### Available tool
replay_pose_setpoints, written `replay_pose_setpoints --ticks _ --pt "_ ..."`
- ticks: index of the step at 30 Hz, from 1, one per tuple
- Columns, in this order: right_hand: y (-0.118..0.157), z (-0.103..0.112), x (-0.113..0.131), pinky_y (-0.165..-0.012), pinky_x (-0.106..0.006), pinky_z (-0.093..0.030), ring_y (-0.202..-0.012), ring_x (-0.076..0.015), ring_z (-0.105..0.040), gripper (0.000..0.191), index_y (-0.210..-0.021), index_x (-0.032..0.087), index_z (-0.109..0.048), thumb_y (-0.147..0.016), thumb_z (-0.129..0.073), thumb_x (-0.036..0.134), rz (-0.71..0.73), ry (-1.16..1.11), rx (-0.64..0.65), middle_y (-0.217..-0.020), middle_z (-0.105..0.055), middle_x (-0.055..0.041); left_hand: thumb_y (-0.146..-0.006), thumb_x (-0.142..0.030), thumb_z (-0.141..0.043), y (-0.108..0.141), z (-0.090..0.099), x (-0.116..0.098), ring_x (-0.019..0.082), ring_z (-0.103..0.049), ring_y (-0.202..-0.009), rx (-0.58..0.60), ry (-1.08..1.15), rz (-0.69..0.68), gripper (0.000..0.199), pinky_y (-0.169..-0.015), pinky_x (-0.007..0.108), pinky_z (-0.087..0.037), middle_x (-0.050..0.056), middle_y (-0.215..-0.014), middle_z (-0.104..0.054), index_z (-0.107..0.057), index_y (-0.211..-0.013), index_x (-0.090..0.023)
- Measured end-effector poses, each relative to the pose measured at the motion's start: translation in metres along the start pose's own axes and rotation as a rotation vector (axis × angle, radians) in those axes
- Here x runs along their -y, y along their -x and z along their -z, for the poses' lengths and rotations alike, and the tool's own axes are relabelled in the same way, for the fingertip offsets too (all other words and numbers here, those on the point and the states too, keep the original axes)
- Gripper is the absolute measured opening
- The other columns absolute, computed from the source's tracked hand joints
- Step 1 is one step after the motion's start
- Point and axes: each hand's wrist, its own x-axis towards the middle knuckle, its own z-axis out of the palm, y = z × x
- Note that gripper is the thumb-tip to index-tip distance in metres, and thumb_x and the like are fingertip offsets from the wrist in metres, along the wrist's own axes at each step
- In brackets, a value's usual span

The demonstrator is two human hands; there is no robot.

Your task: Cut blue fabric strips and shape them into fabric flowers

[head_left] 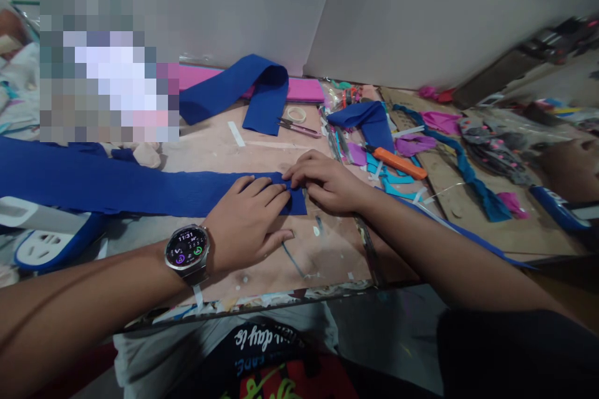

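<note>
A long blue fabric strip (pixel 154 190) runs from the left edge to the middle of the table. My left hand (pixel 250 218), with a watch on the wrist, lies flat on the strip near its right end, fingers stretched out. Bent fingers of my right hand (pixel 327 181) touch the strip's upper edge near that end; whether they pinch the cloth is hidden. Behind my hands, a folded blue strip (pixel 266 93) arches over a pink bar. Tweezers (pixel 299 127) lie beside a pale tape ring (pixel 296 114).
An orange cutter (pixel 400 163) lies right of my right hand among blue, purple and pink scraps. A white and blue power strip (pixel 44 246) is at the left. Cardboard (pixel 449 199) covers the right side. The table's front edge (pixel 262 302) runs close to me.
</note>
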Motion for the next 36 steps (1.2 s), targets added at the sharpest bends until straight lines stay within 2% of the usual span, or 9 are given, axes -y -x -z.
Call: replay_pose_setpoints --ticks 4,7,17,21,29,36 --pt "0.0017 0.0006 -0.0017 -0.096 -0.043 -0.054 -0.107 -0.0236 -0.062 0.04 -0.104 0.02 -0.071 -0.079 -0.05 -0.002 -0.048 -0.005 -0.008 -0.112 -0.076 -0.0077 -0.104 -0.055 -0.046 0.0004 -0.0006 0.0002 0.037 -0.052 -0.136 0.002 -0.003 0.002 0.06 -0.113 0.055 -0.038 0.016 -0.146 -0.062 -0.055 -0.142 -0.009" --pt "0.0025 0.0025 -0.0017 -0.092 -0.039 -0.056 -0.103 -0.0223 -0.064 0.044 -0.107 0.02 -0.073 -0.078 -0.05 -0.003 -0.079 0.027 -0.017 -0.104 -0.072 -0.0075 -0.104 -0.055 -0.047 0.0004 -0.0006 0.0 0.037 -0.052 -0.136 0.0 -0.01 0.002 0.059 -0.113 0.055 -0.038 0.017 -0.147 -0.061 -0.056 -0.141 -0.01" --pt "0.0035 0.0073 0.0001 -0.085 -0.033 -0.055 -0.096 -0.02 -0.066 0.037 -0.092 0.019 -0.077 -0.076 -0.052 -0.003 -0.059 0.039 -0.03 -0.092 -0.069 -0.0057 -0.104 -0.055 -0.046 0.0009 0.0008 -0.0013 0.037 -0.052 -0.138 0.021 -0.021 0.013 0.059 -0.114 0.056 -0.037 0.017 -0.15 -0.06 -0.057 -0.141 -0.011" --pt "0.0031 0.0063 -0.0007 -0.086 -0.034 -0.055 -0.097 -0.021 -0.066 0.037 -0.095 0.02 -0.076 -0.077 -0.051 -0.002 -0.027 0.032 -0.031 -0.091 -0.071 -0.0054 -0.104 -0.054 -0.046 0.0012 -0.0001 -0.0013 0.037 -0.051 -0.138 0.023 -0.018 0.014 0.059 -0.114 0.056 -0.036 0.016 -0.15 -0.06 -0.057 -0.142 -0.01" --pt "-0.0001 0.0024 -0.0034 -0.097 -0.043 -0.053 -0.105 -0.0233 -0.063 0.045 -0.111 0.022 -0.072 -0.08 -0.049 0.001 0.037 0.02 0.021 -0.103 -0.074 -0.0067 -0.104 -0.054 -0.045 0.0007 0.001 -0.0003 0.038 -0.052 -0.136 0.011 -0.009 0.004 0.058 -0.113 0.057 -0.037 0.016 -0.145 -0.063 -0.059 -0.139 -0.01" --pt "-0.0001 0.0017 -0.0047 -0.105 -0.05 -0.049 -0.121 -0.0258 -0.063 0.043 -0.117 0.024 -0.072 -0.086 -0.051 0.004 0.059 0.023 0.038 -0.123 -0.074 -0.0096 -0.104 -0.054 -0.045 0.0008 0.0004 -0.0013 0.038 -0.053 -0.135 0.01 -0.018 0.004 0.057 -0.112 0.057 -0.037 0.017 -0.143 -0.064 -0.06 -0.137 -0.01"
